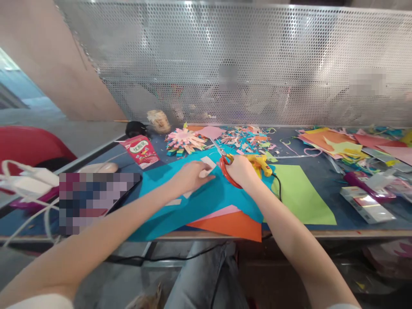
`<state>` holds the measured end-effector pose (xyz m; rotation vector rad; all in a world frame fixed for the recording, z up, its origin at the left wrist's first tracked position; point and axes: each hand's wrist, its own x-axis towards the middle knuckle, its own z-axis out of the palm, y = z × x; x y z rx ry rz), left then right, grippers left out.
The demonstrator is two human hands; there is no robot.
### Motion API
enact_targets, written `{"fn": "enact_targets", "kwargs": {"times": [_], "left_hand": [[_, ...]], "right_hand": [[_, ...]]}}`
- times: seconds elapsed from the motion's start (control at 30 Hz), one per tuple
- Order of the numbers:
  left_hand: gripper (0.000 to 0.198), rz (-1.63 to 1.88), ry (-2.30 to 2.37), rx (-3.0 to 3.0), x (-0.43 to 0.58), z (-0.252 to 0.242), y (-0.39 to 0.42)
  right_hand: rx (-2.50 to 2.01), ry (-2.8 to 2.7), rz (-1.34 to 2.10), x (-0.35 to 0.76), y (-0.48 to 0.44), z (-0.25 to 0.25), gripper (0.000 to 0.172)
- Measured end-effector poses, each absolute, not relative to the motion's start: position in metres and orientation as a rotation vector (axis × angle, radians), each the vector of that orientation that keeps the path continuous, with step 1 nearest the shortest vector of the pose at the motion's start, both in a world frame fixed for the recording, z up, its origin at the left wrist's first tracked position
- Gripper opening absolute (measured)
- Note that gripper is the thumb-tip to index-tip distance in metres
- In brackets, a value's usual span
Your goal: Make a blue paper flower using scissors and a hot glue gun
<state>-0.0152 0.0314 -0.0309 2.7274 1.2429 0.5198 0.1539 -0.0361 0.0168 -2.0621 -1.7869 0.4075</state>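
My left hand [192, 175] pinches a small strip of pale paper [208, 162] over the blue paper sheet [167, 219]. In my right hand [240, 171] is a pair of scissors [226, 174] with red-orange handles, its blades pointing up and to the left, close to the strip. Whether the blades touch the paper I cannot tell. More pale paper pieces [174, 202] lie on the blue sheet near my left wrist. Just beyond my right hand lies a yellow glue gun [262, 164] with a black cord, partly hidden by that hand.
A paper flower [186, 141] and a heap of paper scraps [247, 138] lie at the back. Left are a pink drink carton [142, 151] and a tablet-like device [96, 201]. Green paper [301, 195] and a box [367, 204] lie right. A perforated metal panel [193, 56] bounds the table.
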Motion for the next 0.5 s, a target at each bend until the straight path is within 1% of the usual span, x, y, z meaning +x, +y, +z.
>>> {"fn": "enact_targets", "kwargs": {"times": [0.07,0.13,0.33,0.43,0.5], "left_hand": [[0.035,0.436,1.332,2.764,-0.019,-0.026,-0.003],[0.034,0.281,1.311,2.835,-0.017,-0.021,-0.024],[0.032,0.061,1.26,3.024,-0.01,-0.023,-0.029],[0.033,0.077,1.265,3.076,-0.014,-0.033,-0.024],[0.033,0.22,1.262,3.055,-0.022,-0.04,-0.019]], "right_hand": [[-2.05,-1.831,0.402,0.15,-0.035,0.02,0.044],[-2.044,-1.877,0.374,0.144,-0.031,0.023,0.043],[-2.076,-1.982,0.267,0.126,-0.016,0.027,0.043],[-2.11,-1.996,0.198,0.124,-0.009,0.026,0.04],[-2.135,-2.002,0.138,0.125,-0.003,0.023,0.039]]}}
